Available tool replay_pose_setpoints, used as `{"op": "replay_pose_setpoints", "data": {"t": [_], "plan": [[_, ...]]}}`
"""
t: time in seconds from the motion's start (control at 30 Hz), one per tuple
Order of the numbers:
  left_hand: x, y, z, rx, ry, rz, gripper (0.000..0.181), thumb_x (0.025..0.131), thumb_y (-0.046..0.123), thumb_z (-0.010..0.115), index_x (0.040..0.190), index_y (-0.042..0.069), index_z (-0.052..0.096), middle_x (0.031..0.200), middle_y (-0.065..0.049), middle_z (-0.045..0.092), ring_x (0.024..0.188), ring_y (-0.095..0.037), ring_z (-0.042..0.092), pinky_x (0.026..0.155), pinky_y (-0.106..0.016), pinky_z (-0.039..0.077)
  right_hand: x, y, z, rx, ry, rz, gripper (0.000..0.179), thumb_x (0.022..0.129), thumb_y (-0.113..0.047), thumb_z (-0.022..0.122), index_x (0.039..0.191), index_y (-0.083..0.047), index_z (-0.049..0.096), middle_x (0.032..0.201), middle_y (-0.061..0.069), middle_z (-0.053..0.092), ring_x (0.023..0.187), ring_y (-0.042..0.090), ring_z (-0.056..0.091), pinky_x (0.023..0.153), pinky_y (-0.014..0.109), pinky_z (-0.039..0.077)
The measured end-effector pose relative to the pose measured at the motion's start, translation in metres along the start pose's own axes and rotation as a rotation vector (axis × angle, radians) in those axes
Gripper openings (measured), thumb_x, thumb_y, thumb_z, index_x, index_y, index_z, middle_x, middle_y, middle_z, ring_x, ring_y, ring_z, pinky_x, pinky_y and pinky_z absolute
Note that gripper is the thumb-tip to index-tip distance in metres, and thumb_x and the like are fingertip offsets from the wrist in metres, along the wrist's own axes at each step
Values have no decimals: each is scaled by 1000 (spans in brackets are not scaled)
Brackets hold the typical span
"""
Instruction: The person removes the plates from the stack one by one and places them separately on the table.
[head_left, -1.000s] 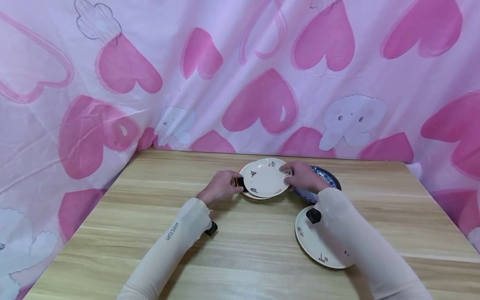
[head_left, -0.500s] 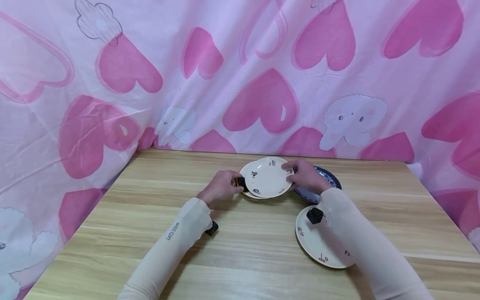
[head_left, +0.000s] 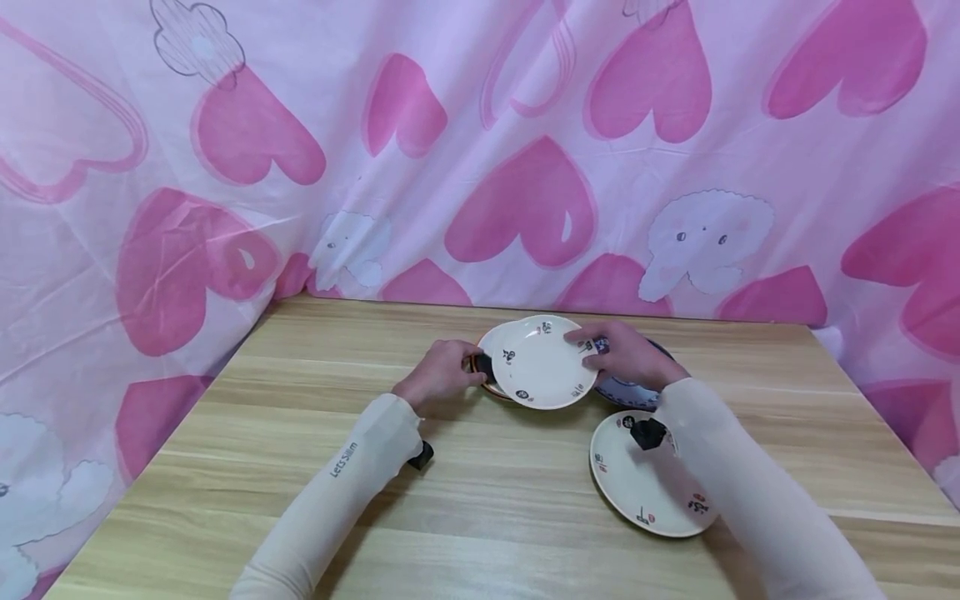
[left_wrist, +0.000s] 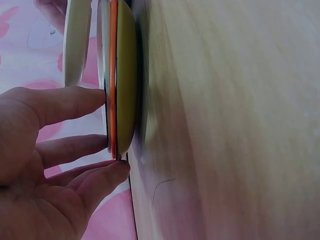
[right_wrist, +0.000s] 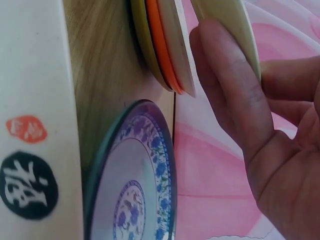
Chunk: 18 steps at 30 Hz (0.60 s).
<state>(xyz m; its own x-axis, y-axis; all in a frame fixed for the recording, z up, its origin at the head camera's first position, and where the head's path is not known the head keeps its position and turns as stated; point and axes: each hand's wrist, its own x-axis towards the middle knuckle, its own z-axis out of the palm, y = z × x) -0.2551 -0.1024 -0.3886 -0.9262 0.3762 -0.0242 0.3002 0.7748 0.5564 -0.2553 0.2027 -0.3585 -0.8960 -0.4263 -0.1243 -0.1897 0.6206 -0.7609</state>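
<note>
In the head view my right hand (head_left: 626, 354) pinches the right edge of a small white plate (head_left: 547, 367) with black and red characters. The plate hangs close over a stack of plates (head_left: 492, 342) and overlaps it. The right wrist view shows this plate (right_wrist: 240, 30) clear of the stack, with fingers beneath it. My left hand (head_left: 442, 373) grips the stack's left rim, fingertips and thumb at the edge. In the left wrist view the stack has an orange rim (left_wrist: 113, 75) above a yellow underside (left_wrist: 127, 85); a paler plate lies on top.
Behind my right hand lies a blue floral plate (head_left: 626, 393) with a dark rim. A larger white plate (head_left: 637, 492) with printed characters sits nearer, partly under the right forearm. The wooden table (head_left: 487, 517) ends at a pink heart-patterned cloth (head_left: 517, 208).
My right hand has drawn the small white plate slightly right and toward me, uncovering more of the stack's left side. My left hand has stayed at the stack's rim.
</note>
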Motion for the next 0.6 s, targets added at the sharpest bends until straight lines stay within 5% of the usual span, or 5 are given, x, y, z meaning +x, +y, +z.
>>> {"op": "replay_pose_setpoints", "data": {"t": [0.23,0.6], "plan": [[1,-1,-1,13,0,27,40,89,19,75,126,7,69,98,-5,68,83,-17,51,72,-27,41,-7,-5,-4,-51,-71,-47,49,91,3,66,139,-7,60,144,22,56,83,18,68,69,33,63],[0,0,-1,-6,-6,15,33,90,21,74,122,12,72,101,-4,69,84,-16,52,74,-27,42,-12,-12,2,-87,-141,-82,51,89,4,67,138,-11,62,139,21,58,75,16,65,65,30,61]]}}
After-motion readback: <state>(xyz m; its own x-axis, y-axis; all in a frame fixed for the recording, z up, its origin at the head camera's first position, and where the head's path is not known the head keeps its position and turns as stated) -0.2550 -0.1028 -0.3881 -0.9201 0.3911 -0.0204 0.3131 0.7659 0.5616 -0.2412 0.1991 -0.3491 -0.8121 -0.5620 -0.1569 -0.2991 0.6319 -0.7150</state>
